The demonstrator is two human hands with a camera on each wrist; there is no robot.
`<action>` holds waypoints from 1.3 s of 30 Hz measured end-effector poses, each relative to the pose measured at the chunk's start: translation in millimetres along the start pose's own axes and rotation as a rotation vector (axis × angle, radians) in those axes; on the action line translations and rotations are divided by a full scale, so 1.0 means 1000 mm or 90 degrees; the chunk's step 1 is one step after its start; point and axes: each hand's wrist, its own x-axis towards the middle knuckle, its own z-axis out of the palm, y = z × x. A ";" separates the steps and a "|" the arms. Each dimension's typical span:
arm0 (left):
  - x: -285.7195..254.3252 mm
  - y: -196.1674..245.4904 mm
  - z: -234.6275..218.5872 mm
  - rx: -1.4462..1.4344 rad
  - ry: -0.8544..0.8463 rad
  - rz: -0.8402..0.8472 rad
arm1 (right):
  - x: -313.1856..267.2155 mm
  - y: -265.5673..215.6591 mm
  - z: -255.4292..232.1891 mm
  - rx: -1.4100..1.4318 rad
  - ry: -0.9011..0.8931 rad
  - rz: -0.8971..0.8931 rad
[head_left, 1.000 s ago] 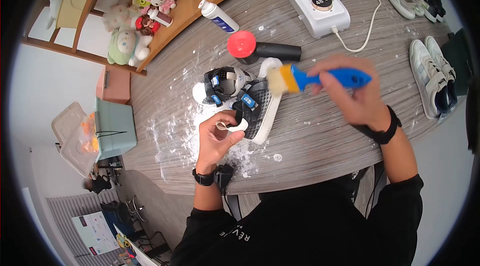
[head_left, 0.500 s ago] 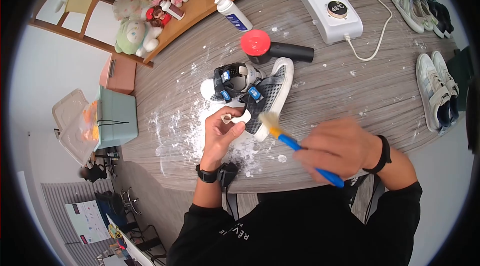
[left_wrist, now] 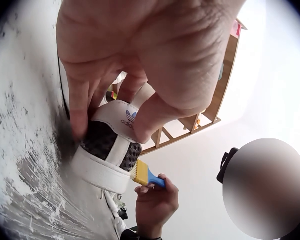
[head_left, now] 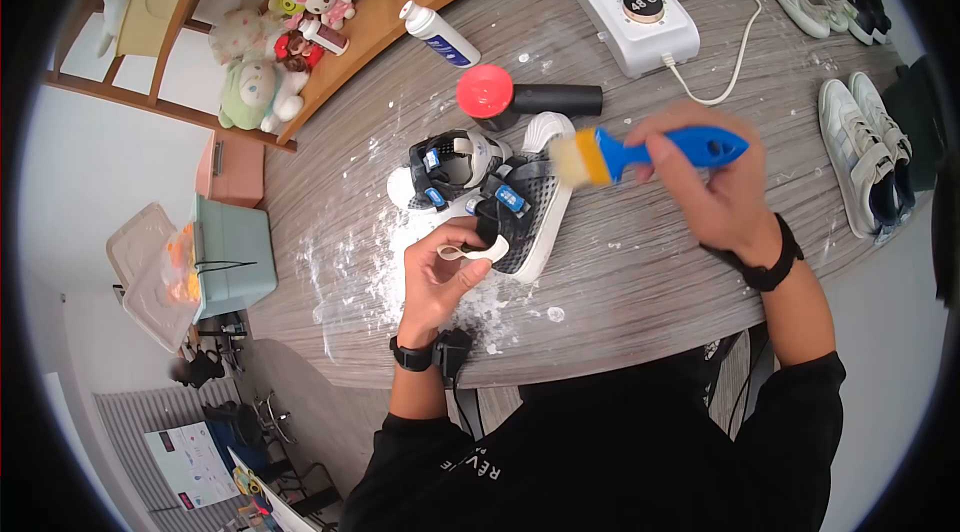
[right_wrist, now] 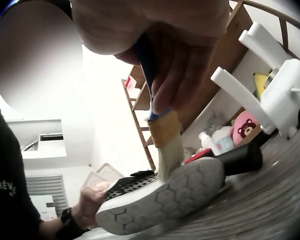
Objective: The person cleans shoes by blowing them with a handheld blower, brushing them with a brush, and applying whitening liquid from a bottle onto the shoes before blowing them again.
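Note:
A black-and-white sneaker (head_left: pixel 545 224) with a hexagon-patterned sole (right_wrist: pixel 177 197) is tilted on the table. My left hand (head_left: pixel 432 277) grips it at the heel, fingers and thumb round the white heel tab (left_wrist: pixel 114 111). In my right hand (head_left: pixel 712 182) is a flat paintbrush with a blue handle (head_left: pixel 690 145) and yellow ferrule. Its pale bristles (right_wrist: pixel 170 159) meet the sneaker's upper edge near the toe. The other sneaker of the pair (head_left: pixel 465 162), with blue-tagged straps, lies just beyond the left hand.
White powder (head_left: pixel 385 267) is scattered over the wood-grain table. Behind the sneakers stand a black device with a red top (head_left: pixel 485 92) and a white bottle (head_left: pixel 440 34). A white shoe dryer (head_left: pixel 630 7) is farther back. More shoes (head_left: pixel 862 157) sit at the right edge.
The brush swept down along the sneaker towards the heel half a second ago and is now back up near the toe. My left hand keeps its hold at the heel.

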 end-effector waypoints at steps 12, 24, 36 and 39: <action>0.005 0.017 0.012 0.320 -0.011 0.274 | 0.005 0.004 -0.001 -0.174 0.095 -0.165; -0.002 0.028 0.022 0.343 -0.056 0.393 | -0.004 0.004 0.022 -0.064 -0.001 -0.215; -0.020 0.057 0.032 0.512 0.024 0.127 | 0.012 0.007 0.005 0.098 0.060 0.106; -0.018 0.045 0.036 0.536 -0.017 0.094 | 0.012 0.012 0.006 0.128 0.032 0.164</action>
